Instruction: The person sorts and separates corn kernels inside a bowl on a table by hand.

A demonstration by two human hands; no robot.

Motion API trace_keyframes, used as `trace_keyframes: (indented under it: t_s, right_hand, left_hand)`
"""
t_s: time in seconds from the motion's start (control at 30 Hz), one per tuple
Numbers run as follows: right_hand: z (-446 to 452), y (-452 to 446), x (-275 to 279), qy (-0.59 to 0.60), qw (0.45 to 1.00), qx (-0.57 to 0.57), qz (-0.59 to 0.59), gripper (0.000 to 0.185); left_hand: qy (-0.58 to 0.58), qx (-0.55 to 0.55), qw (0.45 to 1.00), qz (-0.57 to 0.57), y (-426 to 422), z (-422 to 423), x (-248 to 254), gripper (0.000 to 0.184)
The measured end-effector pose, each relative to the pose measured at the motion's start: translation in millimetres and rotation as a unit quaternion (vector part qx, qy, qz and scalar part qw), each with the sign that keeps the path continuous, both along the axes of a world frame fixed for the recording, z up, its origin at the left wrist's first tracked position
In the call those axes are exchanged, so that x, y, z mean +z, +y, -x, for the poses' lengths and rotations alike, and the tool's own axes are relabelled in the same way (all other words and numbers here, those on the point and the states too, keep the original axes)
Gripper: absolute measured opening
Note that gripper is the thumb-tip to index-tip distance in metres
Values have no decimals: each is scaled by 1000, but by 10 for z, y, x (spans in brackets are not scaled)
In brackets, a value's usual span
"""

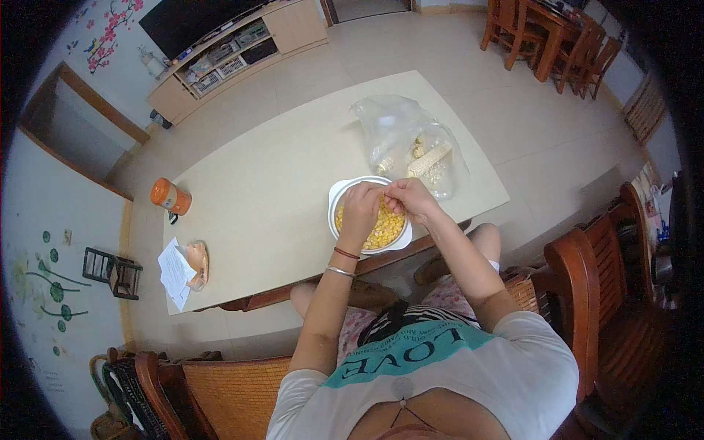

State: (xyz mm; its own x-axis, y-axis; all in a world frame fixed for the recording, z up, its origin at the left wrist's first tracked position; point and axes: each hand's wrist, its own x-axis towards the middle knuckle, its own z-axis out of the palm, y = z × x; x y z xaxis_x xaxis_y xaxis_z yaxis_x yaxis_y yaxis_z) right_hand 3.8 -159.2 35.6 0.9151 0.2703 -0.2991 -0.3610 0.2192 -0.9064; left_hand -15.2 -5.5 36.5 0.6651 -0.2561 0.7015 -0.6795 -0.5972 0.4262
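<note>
The fingers of the left hand [359, 209] and right hand [409, 196] are bent and drawn close together, the tips meeting or nearly meeting; whether they pinch anything small between them cannot be told, since the hands cover that spot. Both hands are over a white bowl [332, 213] with a small handle at each of two opposite sides, and loose yellow corn kernels [385, 233] lie in it, showing below and between the hands. The left wrist carries a reddish band [346, 254] and, farther up the arm, a silver bangle [339, 271]. Just beyond the bowl, near the right hand, a clear plastic bag [394, 121] is spread out with a pale stripped corncob [429, 160] and other pale pieces in or on it; which of the two cannot be told. Bowl and bag rest on a cream tabletop [271, 191], the bowl by the edge nearest the person. Well apart, toward the left end, stand an orange jar [163, 193] and, nearer the person, white papers [174, 273] beside a clear container [197, 264] with something tan inside. Farther out, a low cabinet [297, 31] and a television [180, 26] stand by the wall, and wooden chairs [504, 33] surround another table at the far right.
</note>
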Motion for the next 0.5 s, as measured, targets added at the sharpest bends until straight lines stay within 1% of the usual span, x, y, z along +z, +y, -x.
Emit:
trace_keyframes:
  t_s: [0.23, 0.4, 0.5]
  right_hand:
    - [-22, 27, -36, -7, 1000, -1, 29, 11]
    - [-6, 55, -42, -5, 1000, -21, 23, 10]
    - [23, 65, -5, -14, 999, -28, 20, 9]
  left_hand:
    - [-17, -5, 1000, 2, -10, -2, -4, 17]
    - [-22, -6, 1000, -1, -9, -6, -20, 18]
    - [-13, -4, 1000, 22, -11, 4, -22, 18]
